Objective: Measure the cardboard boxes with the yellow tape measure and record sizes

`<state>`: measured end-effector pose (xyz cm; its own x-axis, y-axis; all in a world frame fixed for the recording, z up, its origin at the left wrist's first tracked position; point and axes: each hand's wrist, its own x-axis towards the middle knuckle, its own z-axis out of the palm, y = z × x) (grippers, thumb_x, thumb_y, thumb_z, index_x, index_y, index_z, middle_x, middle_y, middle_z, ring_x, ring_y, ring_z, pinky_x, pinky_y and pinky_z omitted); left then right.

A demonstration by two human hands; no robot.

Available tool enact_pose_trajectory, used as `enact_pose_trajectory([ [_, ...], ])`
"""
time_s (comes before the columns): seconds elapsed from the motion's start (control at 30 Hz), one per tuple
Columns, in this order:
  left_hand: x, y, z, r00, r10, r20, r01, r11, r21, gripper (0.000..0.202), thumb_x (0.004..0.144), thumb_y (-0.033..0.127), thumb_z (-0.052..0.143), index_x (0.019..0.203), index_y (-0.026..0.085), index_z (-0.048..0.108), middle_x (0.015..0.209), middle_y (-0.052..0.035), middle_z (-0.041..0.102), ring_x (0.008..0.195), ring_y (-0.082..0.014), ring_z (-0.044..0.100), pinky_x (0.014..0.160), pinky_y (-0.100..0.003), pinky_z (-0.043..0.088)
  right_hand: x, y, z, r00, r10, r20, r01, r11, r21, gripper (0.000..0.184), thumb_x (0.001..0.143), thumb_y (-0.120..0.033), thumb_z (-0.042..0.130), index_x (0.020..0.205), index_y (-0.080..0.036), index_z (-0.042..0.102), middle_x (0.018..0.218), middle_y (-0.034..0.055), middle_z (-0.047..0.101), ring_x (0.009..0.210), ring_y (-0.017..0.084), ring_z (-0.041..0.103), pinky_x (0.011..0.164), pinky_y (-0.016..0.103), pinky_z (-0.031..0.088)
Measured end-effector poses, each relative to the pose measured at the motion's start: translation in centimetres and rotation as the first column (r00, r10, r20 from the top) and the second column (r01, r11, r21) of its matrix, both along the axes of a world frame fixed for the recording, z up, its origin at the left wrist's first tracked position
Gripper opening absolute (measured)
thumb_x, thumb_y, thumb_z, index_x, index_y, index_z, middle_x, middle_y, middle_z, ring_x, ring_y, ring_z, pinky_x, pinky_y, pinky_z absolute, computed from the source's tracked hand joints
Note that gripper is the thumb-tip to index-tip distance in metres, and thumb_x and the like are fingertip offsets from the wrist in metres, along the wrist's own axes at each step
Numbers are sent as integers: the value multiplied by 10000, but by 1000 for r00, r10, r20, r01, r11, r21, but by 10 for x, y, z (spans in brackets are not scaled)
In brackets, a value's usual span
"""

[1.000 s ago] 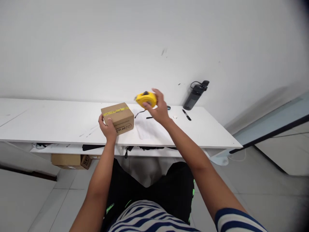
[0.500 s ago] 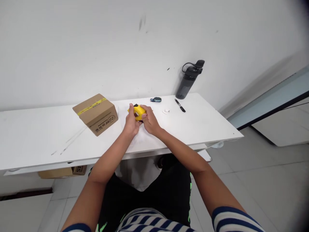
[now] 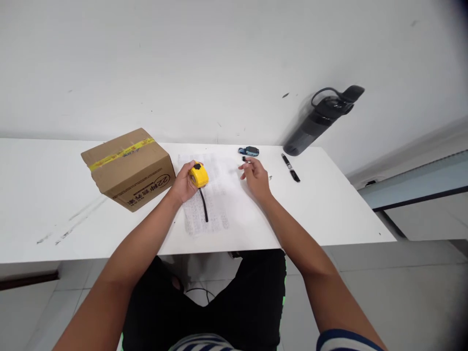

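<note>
My left hand (image 3: pixel 184 185) is closed round a yellow tape measure (image 3: pixel 199 175) that rests on a printed sheet of paper (image 3: pixel 212 209); its black strap trails toward me across the sheet. Just left of that hand stands a cardboard box (image 3: pixel 127 165) with a strip of yellow tape on top. My right hand (image 3: pixel 255 176) hovers over the white table (image 3: pixel 329 214) to the right of the tape measure, fingers loosely curled and holding nothing. A small dark blue object (image 3: pixel 249 151) lies just beyond its fingertips.
A dark water bottle (image 3: pixel 318 121) leans against the white wall at the back right. A black marker (image 3: pixel 290 167) lies near it on the table. The table's right edge drops to a tiled floor.
My right hand has let go of the tape measure and moved to the right. The left hand keeps it on the paper. The view has shifted closer to the table.
</note>
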<state>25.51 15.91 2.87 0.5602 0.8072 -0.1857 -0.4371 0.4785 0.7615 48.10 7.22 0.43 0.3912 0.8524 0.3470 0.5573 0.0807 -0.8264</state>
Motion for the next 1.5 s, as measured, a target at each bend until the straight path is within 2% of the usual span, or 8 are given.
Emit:
enact_pose_trajectory([
  [0.1,0,3,-3,1000,-10,11,11,1000,-14,332,765,495,693,860,183,629,692,-7,635,609,-150,630,518,-251,463,-11,-10,2,971,120,-208,-117,993,28,448,856,-691,568,947,-253,588,738,-9,604,616,157,555,623,309,480],
  [0.17,-1,4,-4,1000,-18,6,18,1000,-9,327,772,489,695,868,181,638,707,-14,648,646,-162,651,536,-256,475,-20,-15,0,938,248,-244,-262,965,-29,501,881,-733,481,877,-245,598,639,-23,542,555,142,492,562,293,432],
  [0.27,0,4,-4,1000,-29,-4,29,1000,-1,328,780,485,693,887,177,658,751,-30,672,702,-184,677,566,-278,500,-31,-19,-2,866,388,-316,-437,893,-102,584,917,-752,344,942,-240,623,680,-7,611,481,122,427,494,284,372],
  [0.53,1,1,-1,1000,-11,-9,11,1000,-22,339,789,471,693,898,152,660,734,-30,662,654,-161,655,584,-274,509,-39,-25,11,950,264,-166,-300,921,-249,473,858,-561,575,537,-217,526,513,-13,502,590,168,571,581,298,427],
  [0.73,1,1,1,998,-47,34,49,998,-44,341,730,450,766,845,156,637,697,-3,647,585,-136,627,533,-259,475,-41,-27,10,934,326,-147,-355,895,-269,464,857,-499,574,518,-219,427,594,21,603,651,174,616,586,288,432],
  [1.03,2,1,1,998,-54,13,54,998,-30,339,763,474,737,852,161,645,690,-5,647,579,-136,631,535,-259,468,-39,-27,9,927,347,-141,-373,890,-261,476,857,-500,563,513,-224,384,579,19,591,643,168,601,572,285,419],
  [1.23,2,0,3,998,-63,0,63,998,-19,345,757,479,737,854,158,656,681,2,640,568,-129,622,538,-256,480,-38,-26,8,928,351,-123,-371,889,-268,420,862,-479,568,552,-197,561,581,17,600,608,151,560,568,286,412],
  [1.5,2,0,1,998,-61,-3,61,998,-23,339,766,480,728,851,159,660,697,-3,647,614,-134,642,585,-259,495,-37,-27,7,935,332,-121,-353,896,-270,429,869,-464,569,534,-195,550,554,9,551,600,151,548,564,287,396],
])
